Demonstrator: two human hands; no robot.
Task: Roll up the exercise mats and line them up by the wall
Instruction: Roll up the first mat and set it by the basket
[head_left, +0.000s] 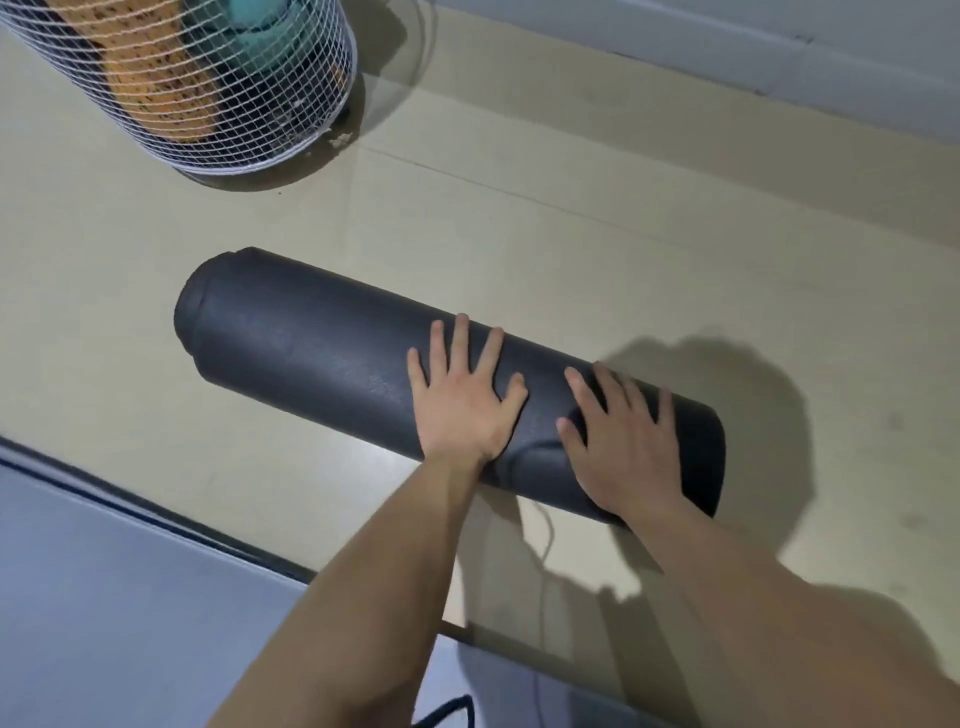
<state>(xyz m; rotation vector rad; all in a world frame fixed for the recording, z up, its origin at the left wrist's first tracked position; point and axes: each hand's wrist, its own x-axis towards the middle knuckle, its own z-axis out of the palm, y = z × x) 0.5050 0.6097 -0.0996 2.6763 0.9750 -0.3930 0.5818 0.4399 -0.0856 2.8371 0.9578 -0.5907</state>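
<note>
Left hand (462, 400) and right hand (626, 447) press flat-fingered on the rolled black mat (311, 338).
Its long axis runs crosswise under both palms; the wall (727, 47) lies beyond the fingertips.

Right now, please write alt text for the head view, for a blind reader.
A left hand and right hand press flat on a rolled dark mat lying on the pale floor; a wire basket stands beyond.
</note>
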